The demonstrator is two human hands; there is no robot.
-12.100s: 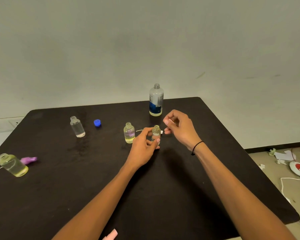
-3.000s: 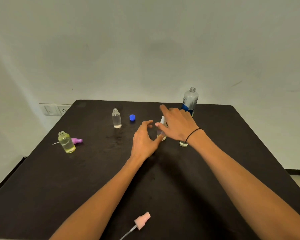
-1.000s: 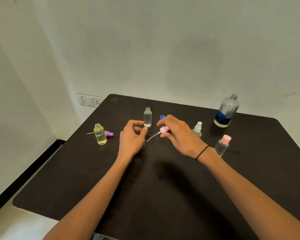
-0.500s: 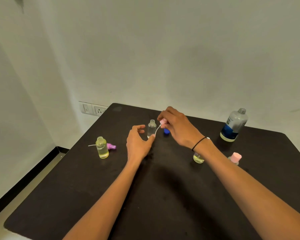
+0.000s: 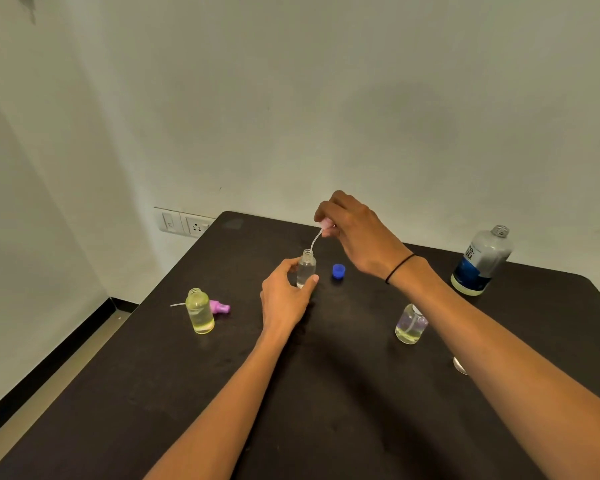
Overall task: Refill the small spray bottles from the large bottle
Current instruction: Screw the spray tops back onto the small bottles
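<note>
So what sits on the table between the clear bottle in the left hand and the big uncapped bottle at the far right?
In the head view, a blue cap beside the small clear bottle; the right forearm also crosses toward the large bottle.

dim, soft shadows, wide-angle edge distortion

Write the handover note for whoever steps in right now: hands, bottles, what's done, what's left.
Left hand grips the clear small bottle, upright on the table.
Right hand pinches a pink spray top above it; the tube tip is at the bottle's mouth.
Large bottle stands uncapped at far right; its blue cap lies beside the clear bottle.
Yellow bottle stands open at left, its purple spray top lying behind it. Another small bottle stands at right, partly behind the forearm.
Left: seat and screw this top, then cap the yellow bottle and the large one.
</note>
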